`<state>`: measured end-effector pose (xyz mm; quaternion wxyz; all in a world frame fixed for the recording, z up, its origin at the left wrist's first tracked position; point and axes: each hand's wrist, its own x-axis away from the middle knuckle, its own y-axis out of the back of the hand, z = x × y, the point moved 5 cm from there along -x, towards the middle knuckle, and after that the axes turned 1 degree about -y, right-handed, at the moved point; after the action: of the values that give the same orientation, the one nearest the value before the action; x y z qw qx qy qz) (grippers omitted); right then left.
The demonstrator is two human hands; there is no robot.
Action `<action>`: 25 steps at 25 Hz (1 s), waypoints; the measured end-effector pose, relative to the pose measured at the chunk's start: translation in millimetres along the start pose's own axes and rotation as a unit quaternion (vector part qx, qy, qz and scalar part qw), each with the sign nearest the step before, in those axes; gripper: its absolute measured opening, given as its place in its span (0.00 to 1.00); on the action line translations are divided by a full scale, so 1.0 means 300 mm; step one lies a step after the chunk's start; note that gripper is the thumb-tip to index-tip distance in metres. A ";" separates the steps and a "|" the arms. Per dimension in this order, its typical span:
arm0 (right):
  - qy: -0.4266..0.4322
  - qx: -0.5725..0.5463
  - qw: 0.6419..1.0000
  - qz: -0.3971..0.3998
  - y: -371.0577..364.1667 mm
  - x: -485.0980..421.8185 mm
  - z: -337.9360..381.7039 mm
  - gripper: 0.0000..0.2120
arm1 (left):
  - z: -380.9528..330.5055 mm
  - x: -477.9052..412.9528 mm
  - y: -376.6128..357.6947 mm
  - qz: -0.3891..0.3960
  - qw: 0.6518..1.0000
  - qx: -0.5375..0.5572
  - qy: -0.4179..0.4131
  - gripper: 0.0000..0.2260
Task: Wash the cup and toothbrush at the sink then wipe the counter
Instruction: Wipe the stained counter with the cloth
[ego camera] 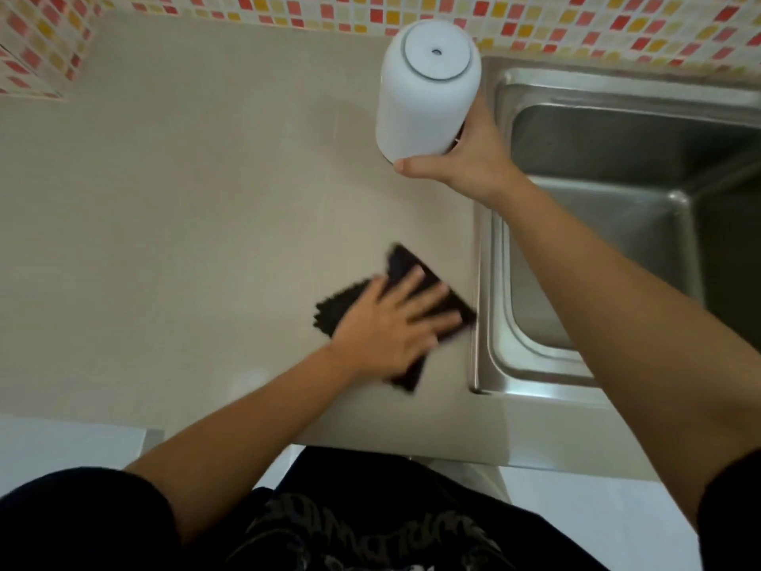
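A white cylindrical cup point(428, 92) with a lid-like top and a small centre hole is held above the beige counter point(185, 220), close to the sink's left rim. My right hand point(469, 158) grips it near its base, thumb across the front. A black cloth point(416, 290) lies flat on the counter just left of the sink. My left hand point(391, 323) presses down on the cloth with fingers spread; the hand and cloth look motion-blurred. No toothbrush is in view.
A stainless steel sink point(617, 241) fills the right side, its basin bare. A wall of red, orange and white mosaic tiles point(288, 10) runs behind the counter. The counter's front edge is near my body, with white floor below.
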<state>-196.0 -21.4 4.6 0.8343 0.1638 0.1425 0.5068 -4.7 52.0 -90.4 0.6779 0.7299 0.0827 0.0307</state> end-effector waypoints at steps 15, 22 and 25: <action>-0.003 -0.040 0.999 0.015 -0.053 -0.065 -0.041 0.49 | 0.222 0.478 0.027 0.093 0.992 0.000 -0.083 0.18; -0.004 -0.053 0.998 -0.016 -0.006 -0.146 -0.052 0.49 | 0.993 0.354 0.137 -0.018 0.907 0.029 0.420 0.20; 0.002 -0.062 0.998 -0.023 -0.010 -0.179 -0.048 0.44 | 1.014 -0.078 0.110 -0.002 0.912 0.036 0.409 0.21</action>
<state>-223.4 -68.6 -5.8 0.8541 0.1078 0.1159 0.4955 22.8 -253.6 -80.3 0.5577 0.6773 0.3554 0.3225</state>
